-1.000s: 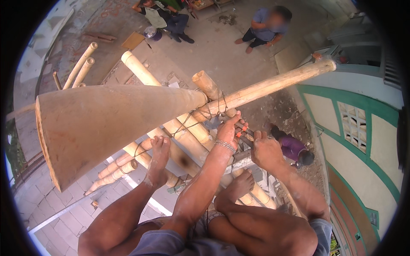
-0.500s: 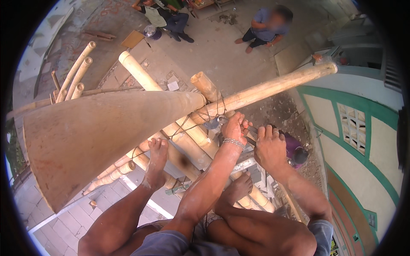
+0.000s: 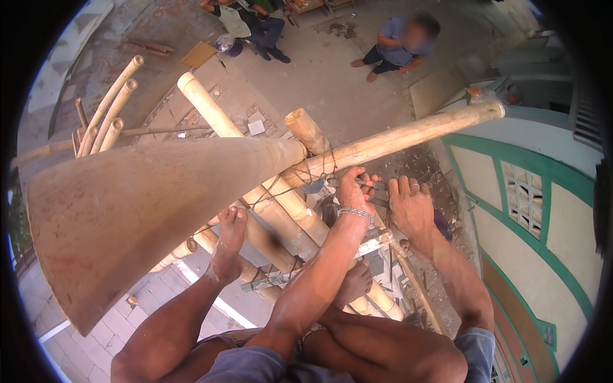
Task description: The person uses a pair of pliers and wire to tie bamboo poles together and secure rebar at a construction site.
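Observation:
My left hand (image 3: 354, 191), with a silver bracelet at the wrist, grips a metal plier-like tool (image 3: 377, 184) with orange on its handles, just below a bamboo joint. My right hand (image 3: 410, 210), ringed, is closed around the right end of that tool's handles. The tool's tip is partly hidden near dark binding (image 3: 319, 163) wound round a horizontal bamboo pole (image 3: 408, 134) and a short upright piece (image 3: 303, 127). A large bamboo pole (image 3: 147, 204) spans the left foreground, very near the camera. My bare feet (image 3: 230, 242) rest among lower bamboo poles (image 3: 274, 204).
Two people (image 3: 399, 45) (image 3: 255, 32) are on the ground ahead. A purple-clad person is mostly hidden below my right hand. A green-framed wall (image 3: 523, 268) runs along the right. More bamboo ends (image 3: 108, 115) stand at the left; paving (image 3: 96, 345) shows below.
Both hands have shifted slightly to the right with the tool, my right hand also rising. The purple-clad person is now more hidden. The scaffold appears slightly shifted in view.

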